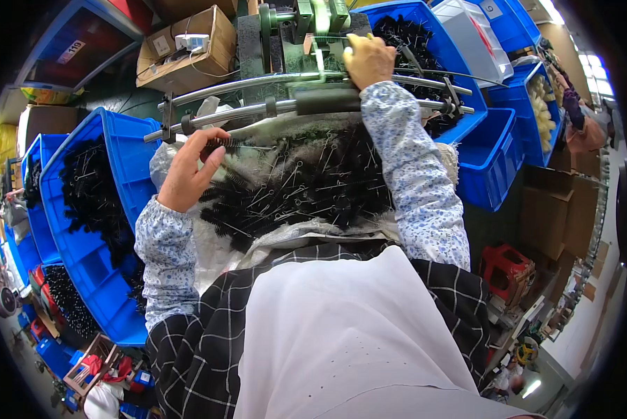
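Note:
My left hand (190,172) is over the left edge of a pile of black twisted-wire brushes (313,178) with looped wire ends. A small wire brush (231,142) lies between its thumb and forefinger, its thin stem pointing right. My right hand (369,60) reaches past two metal rails to the green machine (320,21). Its fingers are closed beside the machine's working part; what they grip is too small to make out. The brushes lie on a whitish plastic sheet (292,234) in front of me.
Metal rails (257,109) cross between me and the machine. Blue bins of black brushes stand left (128,188) and far right (460,63). Another blue bin (491,157) is beside my right arm. A cardboard box (188,52) with a white device sits at the far left.

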A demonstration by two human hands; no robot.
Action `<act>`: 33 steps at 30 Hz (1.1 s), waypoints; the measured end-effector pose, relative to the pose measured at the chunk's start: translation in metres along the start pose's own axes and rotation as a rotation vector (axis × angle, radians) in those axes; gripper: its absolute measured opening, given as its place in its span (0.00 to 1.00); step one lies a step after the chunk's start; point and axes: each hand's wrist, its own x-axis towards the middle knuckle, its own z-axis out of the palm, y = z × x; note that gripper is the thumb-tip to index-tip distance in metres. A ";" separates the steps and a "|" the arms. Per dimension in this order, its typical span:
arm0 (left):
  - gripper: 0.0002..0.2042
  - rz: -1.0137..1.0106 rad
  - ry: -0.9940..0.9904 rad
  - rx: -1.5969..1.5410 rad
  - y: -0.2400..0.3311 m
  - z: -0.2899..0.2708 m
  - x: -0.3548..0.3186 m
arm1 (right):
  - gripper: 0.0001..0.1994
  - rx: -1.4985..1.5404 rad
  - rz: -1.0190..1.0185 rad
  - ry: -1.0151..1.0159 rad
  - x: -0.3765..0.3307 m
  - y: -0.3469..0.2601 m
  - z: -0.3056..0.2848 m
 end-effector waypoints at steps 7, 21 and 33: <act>0.11 0.122 0.141 -0.166 -0.007 0.009 0.003 | 0.13 0.067 0.137 -0.234 0.016 0.068 -0.002; 0.11 0.194 0.121 -0.268 0.028 0.074 0.049 | 0.14 0.638 -0.005 -0.369 -0.037 0.004 -0.104; 0.19 -0.145 -0.587 0.447 -0.035 0.044 -0.040 | 0.11 0.076 0.006 -0.043 -0.006 0.027 -0.021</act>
